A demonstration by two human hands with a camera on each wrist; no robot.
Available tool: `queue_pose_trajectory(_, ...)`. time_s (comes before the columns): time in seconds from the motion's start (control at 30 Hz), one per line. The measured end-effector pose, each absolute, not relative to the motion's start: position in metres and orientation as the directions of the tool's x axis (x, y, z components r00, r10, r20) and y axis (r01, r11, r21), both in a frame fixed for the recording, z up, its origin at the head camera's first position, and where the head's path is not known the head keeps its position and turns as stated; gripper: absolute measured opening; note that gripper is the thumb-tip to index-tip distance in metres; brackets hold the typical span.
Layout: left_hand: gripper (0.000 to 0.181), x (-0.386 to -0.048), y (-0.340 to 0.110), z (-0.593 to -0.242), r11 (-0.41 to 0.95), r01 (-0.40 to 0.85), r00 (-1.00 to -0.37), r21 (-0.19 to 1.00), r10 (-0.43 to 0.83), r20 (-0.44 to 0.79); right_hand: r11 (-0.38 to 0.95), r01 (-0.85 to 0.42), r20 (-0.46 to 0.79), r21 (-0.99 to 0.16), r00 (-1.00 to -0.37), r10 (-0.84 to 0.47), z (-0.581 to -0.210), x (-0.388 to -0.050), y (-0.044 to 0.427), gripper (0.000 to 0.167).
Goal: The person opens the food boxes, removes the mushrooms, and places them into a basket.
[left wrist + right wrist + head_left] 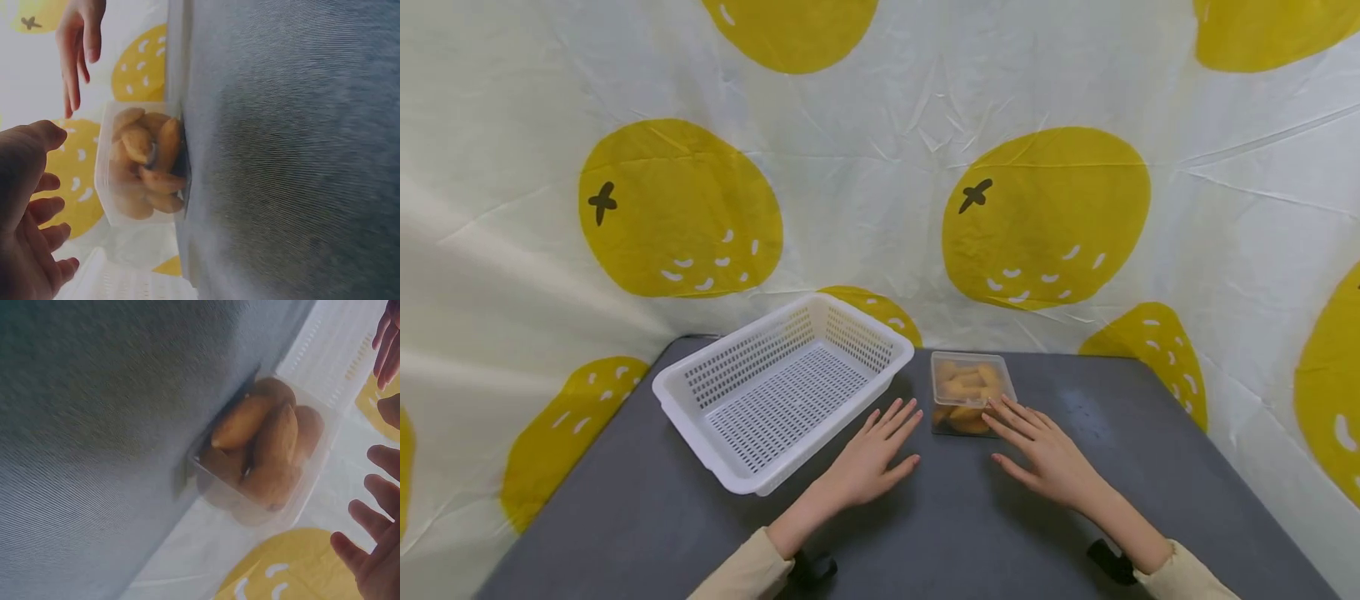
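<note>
A clear plastic box (967, 382) full of brown, oblong items stands on the dark table, its top closed by a translucent lid. My left hand (872, 462) hovers between the white basket and the box, fingers straight and spread, holding nothing. My right hand (1045, 454) is just right of the box, fingers extended; its fingertips overlap the box's right edge in the head view, and contact cannot be told there. In the left wrist view the box (147, 165) is apart from the left hand (31, 212). The right wrist view has the box (262, 450) apart from the right hand (375, 531).
A white perforated basket (790, 404) sits angled on the left of the grey table (940, 525). Behind the table hangs a white cloth (865, 192) with large yellow fruit prints. Dark bands are at both wrists.
</note>
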State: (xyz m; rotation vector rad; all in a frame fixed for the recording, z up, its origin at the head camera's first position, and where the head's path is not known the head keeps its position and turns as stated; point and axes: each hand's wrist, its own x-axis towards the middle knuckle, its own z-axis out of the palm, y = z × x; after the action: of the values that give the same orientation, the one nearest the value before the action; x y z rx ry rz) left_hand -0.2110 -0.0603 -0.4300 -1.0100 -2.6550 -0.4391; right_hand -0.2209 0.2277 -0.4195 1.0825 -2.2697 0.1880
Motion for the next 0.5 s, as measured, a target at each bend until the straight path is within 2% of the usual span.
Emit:
queue_pose_trajectory(0.13,0.058,-0.219,-0.053,-0.425,0.71,0.687,-0.697,0.155,0.585,0.414,0.633,-0.761,0.636,0.14,-0.421,-0.647,-0.414,-0.232,0.229,0.051)
queue_pose_trajectory(0.4,0.058,-0.239,-0.043,-0.427,0.737,0.67,-0.679,0.086,0.562,0.472,0.641,-0.747,0.678,0.176,-0.379,-0.629,-0.415,-0.257,0.221,0.045)
queue_pose_trajectory(0.5,0.057,-0.246,-0.038,-0.431,0.748,0.661,-0.673,0.056,0.559,0.484,0.642,-0.74,0.69,0.2,-0.359,-0.629,-0.418,-0.266,0.217,0.05)
